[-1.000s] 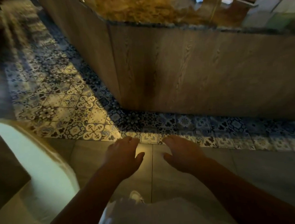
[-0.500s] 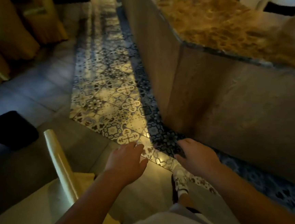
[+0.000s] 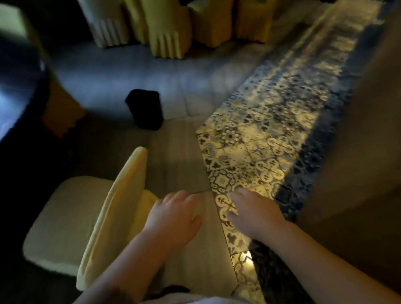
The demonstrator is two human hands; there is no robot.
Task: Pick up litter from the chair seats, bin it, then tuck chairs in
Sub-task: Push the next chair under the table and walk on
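Note:
A cream covered chair stands at lower left, its backrest edge toward me and its seat bare in this dim view. My left hand hovers just right of the backrest, fingers apart, holding nothing. My right hand hangs beside it over the patterned tiles, also open with nothing in it. A small black bin stands on the grey floor beyond the chair. No litter shows.
Several yellow covered chairs stand grouped at the back. A dark round table edge curves along the left. A wooden counter wall runs along the right beside a strip of patterned blue tiles.
My view has swung left, away from the counter, bringing the black bin, the table and the far chairs into sight. Both hands stay out in front, open.

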